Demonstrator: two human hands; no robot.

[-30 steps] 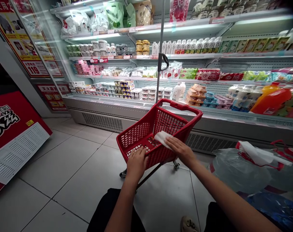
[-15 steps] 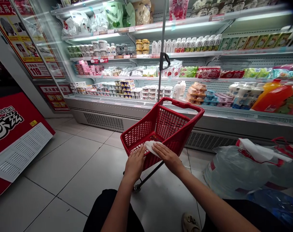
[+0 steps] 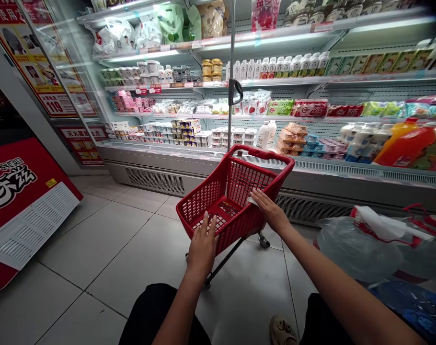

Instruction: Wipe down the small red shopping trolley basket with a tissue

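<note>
Head view: right hand (image 3: 271, 212), fingers together, holds white cloth (image 3: 252, 201) against red cart (image 3: 241, 232), up its near rim (image 3: 234, 222) from spread, empty left hand (image 3: 202, 247).

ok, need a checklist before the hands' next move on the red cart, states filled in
1. White cloth under right hand: ok, a white edge shows at the fingers.
2. Cloth lying flat: cannot tell, the hand hides most of it.
3. Right hand at the red cart: ok, over the side rim.
4. Left hand bracing the cart: cannot tell; it is at the near-end rim, fingers extended, but firm contact is unclear.
5. Caster locked: cannot tell, no lock can be made out.
6. Cart apart from the clear containers on the right: ok, floor shows between them.
</note>
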